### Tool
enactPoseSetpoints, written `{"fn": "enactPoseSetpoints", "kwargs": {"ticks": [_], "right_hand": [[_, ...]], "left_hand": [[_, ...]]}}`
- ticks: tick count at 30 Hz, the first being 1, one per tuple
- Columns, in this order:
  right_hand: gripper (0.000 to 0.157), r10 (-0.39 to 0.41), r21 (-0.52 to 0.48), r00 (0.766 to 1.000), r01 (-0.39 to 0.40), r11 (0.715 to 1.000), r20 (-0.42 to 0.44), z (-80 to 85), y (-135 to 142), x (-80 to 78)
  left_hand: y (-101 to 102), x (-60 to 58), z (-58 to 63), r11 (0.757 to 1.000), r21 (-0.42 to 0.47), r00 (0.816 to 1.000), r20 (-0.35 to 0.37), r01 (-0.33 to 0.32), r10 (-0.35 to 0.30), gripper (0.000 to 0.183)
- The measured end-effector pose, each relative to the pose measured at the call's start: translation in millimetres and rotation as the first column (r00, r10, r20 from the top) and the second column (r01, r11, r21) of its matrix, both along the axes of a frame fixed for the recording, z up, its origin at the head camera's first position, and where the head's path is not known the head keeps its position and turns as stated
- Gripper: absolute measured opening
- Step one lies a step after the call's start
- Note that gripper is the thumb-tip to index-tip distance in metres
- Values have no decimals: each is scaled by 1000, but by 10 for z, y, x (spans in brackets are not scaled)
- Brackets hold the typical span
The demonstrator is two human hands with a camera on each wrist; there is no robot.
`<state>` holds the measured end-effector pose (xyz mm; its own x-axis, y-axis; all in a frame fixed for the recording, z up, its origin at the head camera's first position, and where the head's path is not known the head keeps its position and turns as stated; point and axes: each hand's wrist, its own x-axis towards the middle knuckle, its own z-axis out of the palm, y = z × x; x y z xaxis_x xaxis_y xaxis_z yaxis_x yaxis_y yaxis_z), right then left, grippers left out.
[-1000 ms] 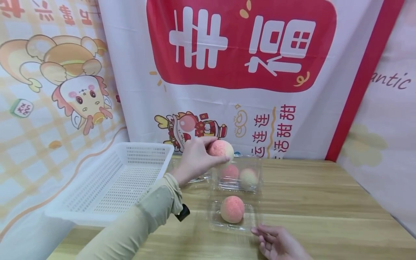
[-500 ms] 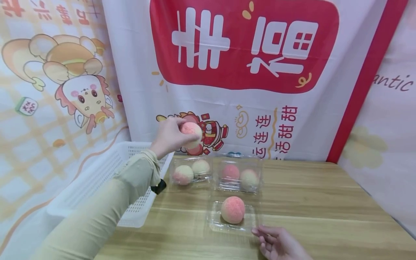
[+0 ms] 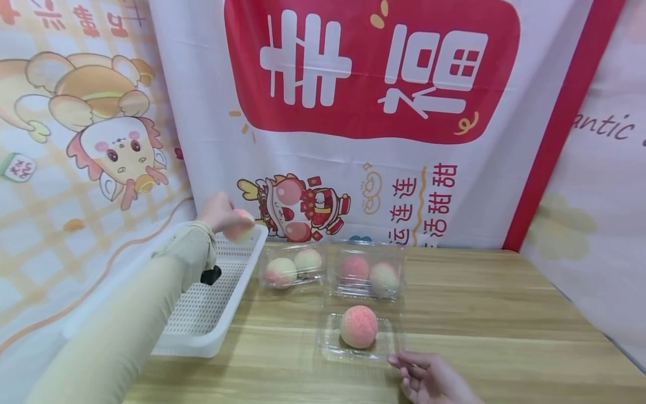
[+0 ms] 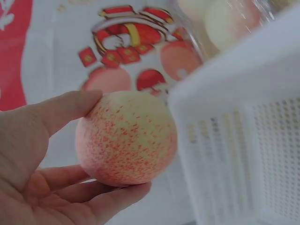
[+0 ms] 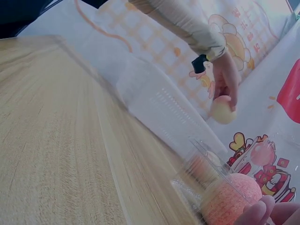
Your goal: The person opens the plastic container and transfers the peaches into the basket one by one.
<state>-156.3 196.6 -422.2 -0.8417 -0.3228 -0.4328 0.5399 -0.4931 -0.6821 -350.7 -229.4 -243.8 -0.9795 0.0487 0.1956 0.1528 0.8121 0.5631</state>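
My left hand (image 3: 217,212) holds a pink-and-cream peach (image 4: 126,140) above the far end of the white perforated basket (image 3: 194,345). In the left wrist view, thumb and fingers curve around the peach beside the basket's rim. My right hand (image 3: 434,376) pinches the near right corner of a clear plastic box (image 3: 330,350). One pink peach (image 3: 359,326) sits in that box. Directly behind it, two more peaches (image 3: 355,269) show through clear plastic; whether that is a separate box cannot be told.
Left of these, another clear box (image 3: 262,275) contains two peaches and stands close to the basket's right side. Printed cloths (image 3: 313,151) hang behind and beside the wooden table (image 3: 484,314). Bare wood extends to the right of the boxes.
My left hand has carried the peach leftward from above the boxes, past the left box, to over the basket. My right hand has stayed at the box corner.
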Motion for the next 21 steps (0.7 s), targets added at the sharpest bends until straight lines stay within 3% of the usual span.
{"fn": "enactPoseSetpoints", "kwargs": {"ticks": [2, 7, 11, 13, 16, 21], "right_hand": [[13, -5, 0, 1000, 5, 1000, 1, -8, 6, 10], [12, 7, -4, 1000, -7, 1000, 11, -30, -8, 28], [13, 1, -11, 1000, -2, 1000, -6, -31, -4, 24], [13, -13, -13, 1000, 13, 1000, -17, -25, 3, 19], [11, -35, -7, 999, 35, 999, -31, -20, 6, 14], [10, -52, 1, 998, 52, 999, -35, -17, 7, 20]], "left_hand": [[-72, -12, -77, 1000, 11, 996, 89, -1, 0, 29], [-223, -12, -316, 999, 40, 978, 209, -15, 7, 58], [-304, -61, -454, 999, 45, 966, 260, -6, -6, 53], [-324, -96, -499, 1000, -28, 964, 266, 3, 5, 39], [-345, -123, -582, 996, -86, 960, 279, 20, 5, 32], [-414, -146, -769, 994, -106, 953, 303, 41, -8, 44]]}}
